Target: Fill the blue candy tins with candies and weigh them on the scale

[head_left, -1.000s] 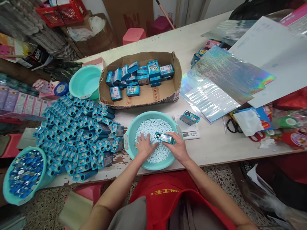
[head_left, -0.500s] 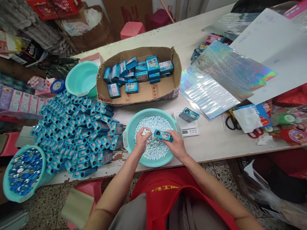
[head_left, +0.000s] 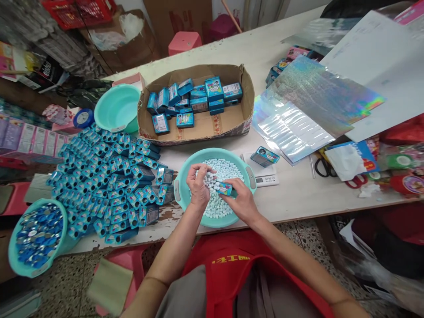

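A teal basin (head_left: 185, 174) full of small pale-blue tablets (head_left: 228, 170) sits at the table's near edge. My left hand (head_left: 198, 187) is cupped over it, closed on a handful of tablets. My right hand (head_left: 241, 203) grips a small blue tin (head_left: 224, 188) right beside the left hand, above the tablets. Another blue tin (head_left: 264, 156) rests on a small white scale (head_left: 265, 177) just right of the basin.
A large heap of blue tins (head_left: 109, 185) covers the table to the left. A cardboard tray (head_left: 243, 95) behind the basin holds more tins. An empty teal basin (head_left: 117, 108) stands at back left, a basin of lids (head_left: 36, 236) at lower left. Holographic sheets (head_left: 314, 101) and scissors (head_left: 324, 168) lie right.
My left hand, flat in the tablets a second ago, has scooped up a handful and lifted it to the tin. My right hand has tilted the tin toward it.
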`<state>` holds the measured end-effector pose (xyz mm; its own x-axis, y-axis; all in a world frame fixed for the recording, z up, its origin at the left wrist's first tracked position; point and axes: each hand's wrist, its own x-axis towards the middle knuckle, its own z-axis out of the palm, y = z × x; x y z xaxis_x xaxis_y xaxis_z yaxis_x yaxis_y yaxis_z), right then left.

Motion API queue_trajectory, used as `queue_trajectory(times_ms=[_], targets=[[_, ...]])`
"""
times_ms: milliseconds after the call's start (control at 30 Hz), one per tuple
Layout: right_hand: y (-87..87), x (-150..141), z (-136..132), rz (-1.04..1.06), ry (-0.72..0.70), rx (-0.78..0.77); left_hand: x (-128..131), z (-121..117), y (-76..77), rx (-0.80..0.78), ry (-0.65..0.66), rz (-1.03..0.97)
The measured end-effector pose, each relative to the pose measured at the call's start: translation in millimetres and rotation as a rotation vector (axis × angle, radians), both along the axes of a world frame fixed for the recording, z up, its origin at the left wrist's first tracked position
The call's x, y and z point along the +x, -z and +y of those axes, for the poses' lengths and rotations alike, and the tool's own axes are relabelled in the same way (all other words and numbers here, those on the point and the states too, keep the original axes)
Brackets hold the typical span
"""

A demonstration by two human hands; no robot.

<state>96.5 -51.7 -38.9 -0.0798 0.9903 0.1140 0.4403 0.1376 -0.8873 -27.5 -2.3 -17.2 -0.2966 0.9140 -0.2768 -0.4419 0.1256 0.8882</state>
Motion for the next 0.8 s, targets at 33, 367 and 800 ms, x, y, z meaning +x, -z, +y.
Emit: queue_trajectory(times_ms=[33, 367, 800], targets=[[-0.5, 0.0, -0.4, 0.006, 0.000, -0.005, 0.5, 0.1, -1.6, 0.009, 0.006, 0.008], [-3.0, -0.1, 1.0, 0.049, 0.022, -0.021, 5.3, -0.7, -4.6, 0.053, 0.066, 0.058], [-3.0, -1.6, 4.9, 0.115, 0.079, -0.039, 11.2, 5.0, -2.4, 0.132, 0.054, 0.095]])
